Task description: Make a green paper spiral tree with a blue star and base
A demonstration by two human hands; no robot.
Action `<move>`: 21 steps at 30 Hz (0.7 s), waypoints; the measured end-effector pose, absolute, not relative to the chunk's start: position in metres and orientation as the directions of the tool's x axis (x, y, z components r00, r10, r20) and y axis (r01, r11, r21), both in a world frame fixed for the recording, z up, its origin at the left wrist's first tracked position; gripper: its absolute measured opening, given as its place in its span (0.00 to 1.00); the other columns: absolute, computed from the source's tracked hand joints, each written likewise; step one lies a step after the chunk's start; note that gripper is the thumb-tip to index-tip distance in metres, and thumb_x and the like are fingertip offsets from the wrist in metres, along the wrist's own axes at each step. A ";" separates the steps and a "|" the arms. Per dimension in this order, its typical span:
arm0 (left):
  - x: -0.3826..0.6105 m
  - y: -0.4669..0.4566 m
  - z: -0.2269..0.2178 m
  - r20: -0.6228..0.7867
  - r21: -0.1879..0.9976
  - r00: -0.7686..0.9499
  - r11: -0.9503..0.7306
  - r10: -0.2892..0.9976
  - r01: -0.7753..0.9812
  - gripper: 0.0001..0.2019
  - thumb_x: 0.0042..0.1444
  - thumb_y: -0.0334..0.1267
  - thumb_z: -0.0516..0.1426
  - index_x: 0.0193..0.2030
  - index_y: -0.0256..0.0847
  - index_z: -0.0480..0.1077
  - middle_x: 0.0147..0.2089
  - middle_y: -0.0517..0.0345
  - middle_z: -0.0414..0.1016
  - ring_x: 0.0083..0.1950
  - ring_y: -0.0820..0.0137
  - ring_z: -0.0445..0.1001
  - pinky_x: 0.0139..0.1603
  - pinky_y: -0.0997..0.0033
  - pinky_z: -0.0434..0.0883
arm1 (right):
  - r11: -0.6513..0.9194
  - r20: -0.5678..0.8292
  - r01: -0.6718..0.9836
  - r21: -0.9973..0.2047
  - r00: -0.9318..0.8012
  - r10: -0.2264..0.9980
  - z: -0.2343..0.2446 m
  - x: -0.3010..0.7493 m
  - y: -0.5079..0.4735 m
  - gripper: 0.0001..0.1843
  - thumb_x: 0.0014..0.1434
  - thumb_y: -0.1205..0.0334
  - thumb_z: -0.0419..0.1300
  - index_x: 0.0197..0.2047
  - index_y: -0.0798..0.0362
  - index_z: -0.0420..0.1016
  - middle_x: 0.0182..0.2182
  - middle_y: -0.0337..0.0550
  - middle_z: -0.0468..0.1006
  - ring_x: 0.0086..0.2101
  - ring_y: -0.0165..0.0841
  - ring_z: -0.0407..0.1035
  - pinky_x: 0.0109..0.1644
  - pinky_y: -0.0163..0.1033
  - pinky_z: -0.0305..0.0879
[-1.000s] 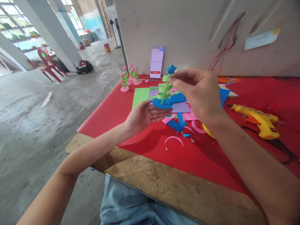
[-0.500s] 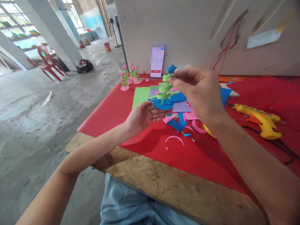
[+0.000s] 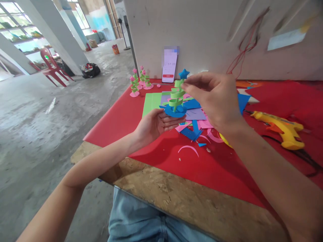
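A small paper tree stands upright above the table, with a green curled strip, a blue star on top and a round blue base. My left hand is palm up and holds it from below, the base resting on the fingers and the thumb by its left edge. Higher up, my right hand pinches the tree between thumb and forefinger just under the star. Blue, pink and purple paper scraps lie behind and beneath the hands.
Smaller paper trees with pink stars stand at the table's back left, near a propped phone. A yellow glue gun with a dark cord lies at right. Green paper sheets lie on the red table cover.
Almost nothing differs. The paper tree and both hands keep their places, the view shifts very slightly, and the phone's timer reads a little further on.
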State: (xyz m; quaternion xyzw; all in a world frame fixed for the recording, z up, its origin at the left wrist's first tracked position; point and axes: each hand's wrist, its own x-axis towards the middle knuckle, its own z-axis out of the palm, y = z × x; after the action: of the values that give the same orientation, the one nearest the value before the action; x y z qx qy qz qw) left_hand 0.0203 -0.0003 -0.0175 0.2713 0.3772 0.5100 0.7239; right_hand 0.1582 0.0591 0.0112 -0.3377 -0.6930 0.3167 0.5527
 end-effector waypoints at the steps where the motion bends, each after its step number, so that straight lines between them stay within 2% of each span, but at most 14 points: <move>1: 0.020 0.000 -0.018 -0.271 0.776 0.196 0.335 0.942 -0.535 0.23 0.62 0.36 0.41 0.34 0.30 0.76 0.36 0.43 0.82 0.43 0.63 0.81 0.63 0.60 0.65 | 0.572 0.553 0.118 -0.812 -0.161 0.817 0.011 0.158 0.059 0.01 0.52 0.67 0.64 0.30 0.53 0.76 0.25 0.36 0.75 0.27 0.24 0.66 0.35 0.33 0.69; 8: 0.021 0.000 -0.018 -0.277 0.772 0.204 0.344 0.939 -0.535 0.24 0.63 0.36 0.40 0.33 0.30 0.76 0.35 0.45 0.82 0.42 0.64 0.81 0.63 0.60 0.64 | 0.564 0.548 0.102 -0.820 -0.147 0.823 0.011 0.159 0.059 0.01 0.51 0.67 0.64 0.30 0.51 0.77 0.25 0.35 0.75 0.29 0.26 0.69 0.37 0.36 0.71; 15: 0.020 0.001 -0.018 -0.275 0.767 0.214 0.348 0.937 -0.539 0.23 0.62 0.36 0.41 0.32 0.30 0.76 0.36 0.43 0.82 0.49 0.60 0.79 0.65 0.57 0.62 | 0.561 0.540 0.128 -0.818 -0.166 0.825 0.011 0.159 0.058 0.01 0.52 0.66 0.64 0.31 0.51 0.76 0.26 0.37 0.75 0.31 0.29 0.71 0.41 0.40 0.73; 21: 0.020 0.000 -0.018 -0.277 0.764 0.207 0.346 0.938 -0.544 0.25 0.63 0.36 0.40 0.32 0.30 0.76 0.35 0.44 0.82 0.41 0.64 0.81 0.63 0.60 0.65 | 0.539 0.519 0.124 -0.833 -0.163 0.839 0.011 0.158 0.058 0.02 0.52 0.67 0.64 0.31 0.51 0.77 0.26 0.37 0.75 0.30 0.28 0.69 0.40 0.40 0.72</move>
State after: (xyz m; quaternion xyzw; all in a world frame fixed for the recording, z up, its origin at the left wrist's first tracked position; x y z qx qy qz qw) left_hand 0.0201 0.0005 -0.0177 0.2643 0.3728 0.5073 0.7306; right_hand 0.1583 0.0576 0.0114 -0.3498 -0.6880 0.3287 0.5443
